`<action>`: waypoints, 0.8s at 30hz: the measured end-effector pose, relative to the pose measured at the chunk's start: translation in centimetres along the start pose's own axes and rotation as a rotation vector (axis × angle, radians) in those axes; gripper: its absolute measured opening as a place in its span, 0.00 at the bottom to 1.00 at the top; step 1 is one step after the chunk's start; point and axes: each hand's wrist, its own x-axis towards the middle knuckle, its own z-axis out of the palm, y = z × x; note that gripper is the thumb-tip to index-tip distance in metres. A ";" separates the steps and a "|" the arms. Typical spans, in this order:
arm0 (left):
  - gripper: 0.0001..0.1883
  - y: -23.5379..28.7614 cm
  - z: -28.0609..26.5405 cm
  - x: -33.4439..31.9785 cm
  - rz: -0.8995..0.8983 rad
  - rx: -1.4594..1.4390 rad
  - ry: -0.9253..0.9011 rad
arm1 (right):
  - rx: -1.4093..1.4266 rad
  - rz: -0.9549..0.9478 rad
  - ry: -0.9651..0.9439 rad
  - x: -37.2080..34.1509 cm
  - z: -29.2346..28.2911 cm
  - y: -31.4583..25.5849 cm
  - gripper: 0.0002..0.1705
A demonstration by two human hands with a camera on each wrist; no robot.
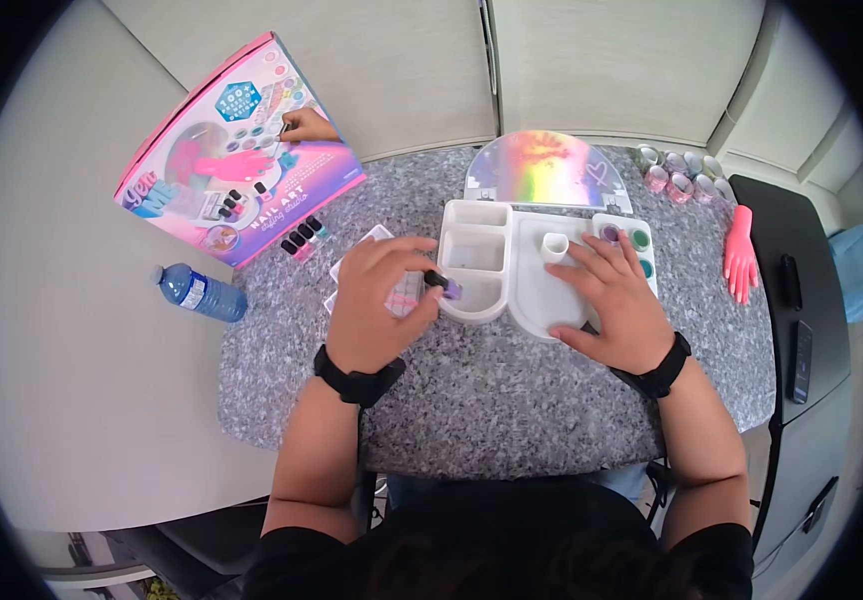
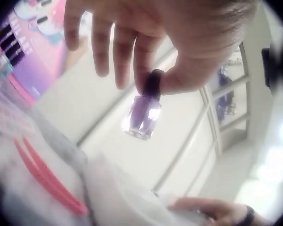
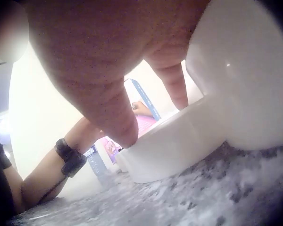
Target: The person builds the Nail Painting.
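My left hand pinches a small nail polish bottle by its black cap between thumb and index finger. The polish inside is purple, and the bottle hangs over the front left compartment of a white tray. Spread over the tray's right section is my right hand, its fingers near a small white cup. In the right wrist view, the thumb touches the tray's outer rim. Round pots of purple and green sit at the tray's right corner, partly covered by that hand.
Behind the tray stands a shiny half-round mirror panel. A nail art box, several polish bottles and a water bottle are on the left. Pink tweezers lie left. A pink model hand and several small jars are right.
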 end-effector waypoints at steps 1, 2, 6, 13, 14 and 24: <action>0.12 0.1 0.4 -0.2 -0.015 -0.002 -0.022 | 0.000 -0.001 0.000 0.0 0.0 0.0 0.41; 0.12 -0.1 0.5 -0.2 -0.014 -0.003 -0.024 | -0.001 -0.003 0.000 0.0 0.1 0.0 0.41; 0.12 -1.5 1.1 -0.2 -0.038 -0.010 0.016 | -0.008 -0.003 0.009 -0.1 0.2 0.1 0.41; 0.13 -1.6 3.1 -0.5 -0.109 -0.035 -0.004 | -0.015 -0.008 0.013 -0.1 0.2 0.1 0.41; 0.13 -1.4 3.3 -0.5 -0.108 -0.035 -0.006 | -0.013 -0.006 0.013 -0.1 0.2 0.1 0.41; 0.19 -0.2 3.0 -0.7 -0.108 0.180 0.000 | -0.012 -0.015 0.008 -0.1 0.2 0.1 0.41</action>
